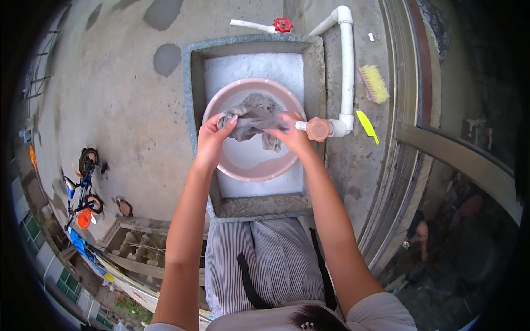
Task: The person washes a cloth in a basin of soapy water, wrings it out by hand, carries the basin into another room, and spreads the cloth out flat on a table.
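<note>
A wet grey cloth (255, 115) is stretched between my two hands above a pink basin (259, 172) that holds cloudy water. My left hand (214, 135) grips the cloth's left end, its thumb on top. At the other end, my right hand (290, 131) is closed on the cloth, its fingers slightly blurred, close to the spout of a tap (318, 129). Part of the cloth hangs down below my right hand. The basin sits in a stone sink (259, 208) with white foamy water around it.
White pipe (347, 66) runs along the sink's right side. Beyond it lie a yellow-bristled brush (375, 84) and a bright yellow-green knife-shaped tool (366, 127). A red valve handle (282, 25) is past the sink's far edge. A small bicycle (84, 187) stands far left.
</note>
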{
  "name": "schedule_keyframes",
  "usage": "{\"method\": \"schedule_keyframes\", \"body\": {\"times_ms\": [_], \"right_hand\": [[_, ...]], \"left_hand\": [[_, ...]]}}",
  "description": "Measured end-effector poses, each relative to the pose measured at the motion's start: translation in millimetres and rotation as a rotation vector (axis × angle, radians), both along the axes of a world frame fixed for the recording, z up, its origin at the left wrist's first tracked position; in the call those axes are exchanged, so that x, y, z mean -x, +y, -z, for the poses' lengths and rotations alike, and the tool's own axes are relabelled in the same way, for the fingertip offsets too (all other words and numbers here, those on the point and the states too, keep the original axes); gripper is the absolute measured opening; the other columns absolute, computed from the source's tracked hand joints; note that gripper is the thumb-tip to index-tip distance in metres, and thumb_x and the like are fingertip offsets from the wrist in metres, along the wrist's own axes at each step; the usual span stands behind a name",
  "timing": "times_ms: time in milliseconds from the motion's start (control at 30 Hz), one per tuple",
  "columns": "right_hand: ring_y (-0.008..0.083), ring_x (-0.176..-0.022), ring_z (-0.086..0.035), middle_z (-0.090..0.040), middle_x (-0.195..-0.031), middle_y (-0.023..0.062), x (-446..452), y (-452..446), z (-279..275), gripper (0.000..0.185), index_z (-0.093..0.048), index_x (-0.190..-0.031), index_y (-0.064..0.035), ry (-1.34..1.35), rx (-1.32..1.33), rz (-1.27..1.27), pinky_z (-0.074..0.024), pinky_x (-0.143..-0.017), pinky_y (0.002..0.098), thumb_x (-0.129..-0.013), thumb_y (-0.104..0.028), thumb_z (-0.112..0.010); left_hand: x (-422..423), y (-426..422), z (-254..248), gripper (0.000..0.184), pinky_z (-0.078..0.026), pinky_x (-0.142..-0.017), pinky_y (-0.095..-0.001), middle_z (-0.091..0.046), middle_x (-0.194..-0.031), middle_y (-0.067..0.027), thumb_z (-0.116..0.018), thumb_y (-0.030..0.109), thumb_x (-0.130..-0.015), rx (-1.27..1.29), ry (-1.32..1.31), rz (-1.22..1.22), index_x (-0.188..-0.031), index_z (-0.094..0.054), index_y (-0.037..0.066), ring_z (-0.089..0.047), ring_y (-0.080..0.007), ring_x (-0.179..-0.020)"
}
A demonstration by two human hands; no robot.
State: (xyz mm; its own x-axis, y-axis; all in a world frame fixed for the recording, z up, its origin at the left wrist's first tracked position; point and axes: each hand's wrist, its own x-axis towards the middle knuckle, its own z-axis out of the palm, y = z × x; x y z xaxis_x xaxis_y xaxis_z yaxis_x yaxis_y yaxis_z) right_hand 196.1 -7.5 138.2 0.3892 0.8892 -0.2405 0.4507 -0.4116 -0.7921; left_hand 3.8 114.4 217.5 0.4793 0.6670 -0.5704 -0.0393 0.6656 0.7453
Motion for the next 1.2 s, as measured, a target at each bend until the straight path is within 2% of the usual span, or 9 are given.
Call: {"method": "schedule_keyframes", "body": {"times_ms": [133, 267, 400, 500, 667, 867, 933, 1033, 1200], "right_hand": [[0.0298, -0.092, -0.057, -0.057, -0.101, 0.0134, -19.7, -31.3, -12.0, 0.035, -0.053, -0.112, -0.0083, -0.126, -0.083, 0.049, -0.0463, -0.076, 0.0381, -0.080, -0.015, -0.064], [0.0346, -0.085, -0.059, -0.060, -0.100, 0.0148, -12.7, -53.1, -56.7, 0.035, -0.048, -0.117, -0.0106, -0.212, 0.078, 0.037, -0.0471, -0.071, 0.0415, -0.083, -0.008, -0.054], [0.0352, -0.083, -0.061, -0.063, -0.095, 0.0148, 8.4, -61.6, -133.6, 0.027, -0.056, -0.107, -0.0071, -0.052, -0.059, 0.109, -0.0485, -0.069, 0.0386, -0.081, -0.001, -0.050], [0.0199, -0.079, -0.062, -0.063, -0.092, 0.0132, 20.7, -54.6, -189.9, 0.024, -0.058, -0.104, 0.0001, -0.055, -0.293, 0.164, -0.0473, -0.071, 0.0284, -0.081, 0.004, -0.049], [0.0179, -0.092, -0.057, -0.060, -0.100, 0.0126, 16.5, -30.8, -295.9, 0.021, -0.055, -0.103, 0.0041, -0.034, -0.568, 0.235, -0.0451, -0.080, 0.0281, -0.084, 0.007, -0.047], [0.0162, -0.089, -0.057, -0.059, -0.101, 0.0133, 14.1, -29.9, -412.5, 0.020, -0.052, -0.106, 0.0043, -0.132, -0.886, 0.252, -0.0454, -0.077, 0.0254, -0.087, 0.006, -0.046], [0.0154, -0.094, -0.056, -0.058, -0.105, 0.0134, 15.8, -37.1, -425.1, 0.019, -0.050, -0.107, 0.0050, -0.112, -0.913, 0.203, -0.0441, -0.085, 0.0262, -0.088, 0.004, -0.047], [0.0124, -0.084, -0.058, -0.062, -0.098, 0.0107, 26.7, -40.6, -409.5, 0.021, -0.056, -0.104, 0.0036, -0.079, -0.777, 0.267, -0.0460, -0.074, 0.0236, -0.084, 0.006, -0.052], [0.0147, -0.072, -0.061, -0.065, -0.085, 0.0100, 30.6, -51.9, -288.6, 0.019, -0.060, -0.100, 0.0006, -0.044, -0.327, 0.178, -0.0481, -0.066, 0.0271, -0.082, -0.003, -0.060]], "left_hand": [[6.6, -6.7, -37.0, 0.019, -0.046, -0.080, -0.0246, -0.065, -0.096, -0.0025, -0.056, 0.000, -0.084, -0.235, 0.138, 0.025, -0.101, -0.064, 0.000, -0.058, -0.0091, -0.087], [28.2, -15.1, -74.0, 0.023, -0.045, -0.085, -0.0290, -0.063, -0.106, -0.0107, -0.056, -0.004, -0.080, -0.990, 0.425, 0.364, -0.101, -0.063, 0.001, -0.059, -0.0221, -0.099], [49.1, -27.5, -113.9, 0.024, -0.045, -0.086, -0.0306, -0.062, -0.108, -0.0137, -0.054, -0.008, -0.079, -0.880, 0.474, 0.211, -0.100, -0.063, 0.000, -0.059, -0.0249, -0.102], [57.4, -33.4, -158.3, 0.021, -0.045, -0.088, -0.0298, -0.060, -0.111, -0.0169, -0.051, -0.005, -0.085, -0.692, 0.336, 0.028, -0.104, -0.060, -0.005, -0.057, -0.0230, -0.105], [54.7, -29.8, -244.7, 0.023, -0.048, -0.089, -0.0349, -0.058, -0.111, -0.0223, -0.052, 0.000, -0.088, -0.590, 0.053, -0.201, -0.109, -0.056, -0.008, -0.056, -0.0273, -0.106], [60.6, -40.5, -317.0, 0.025, -0.051, -0.084, -0.0364, -0.060, -0.104, -0.0254, -0.050, 0.003, -0.088, -0.849, -0.158, -0.182, -0.109, -0.054, -0.009, -0.060, -0.0310, -0.098], [68.3, -40.8, -322.6, 0.024, -0.051, -0.083, -0.0361, -0.060, -0.103, -0.0258, -0.049, 0.001, -0.088, -0.960, -0.227, -0.113, -0.109, -0.054, -0.009, -0.061, -0.0309, -0.096], [71.7, -41.7, -301.2, 0.024, -0.050, -0.082, -0.0333, -0.062, -0.096, -0.0165, -0.050, 0.005, -0.089, -0.802, -0.051, -0.133, -0.108, -0.054, -0.009, -0.061, -0.0225, -0.092], [88.5, -23.6, -170.8, 0.021, -0.048, -0.082, -0.0275, -0.060, -0.097, -0.0066, -0.049, 0.009, -0.091, -0.606, 0.413, 0.180, -0.107, -0.055, -0.003, -0.057, -0.0130, -0.088]]}}
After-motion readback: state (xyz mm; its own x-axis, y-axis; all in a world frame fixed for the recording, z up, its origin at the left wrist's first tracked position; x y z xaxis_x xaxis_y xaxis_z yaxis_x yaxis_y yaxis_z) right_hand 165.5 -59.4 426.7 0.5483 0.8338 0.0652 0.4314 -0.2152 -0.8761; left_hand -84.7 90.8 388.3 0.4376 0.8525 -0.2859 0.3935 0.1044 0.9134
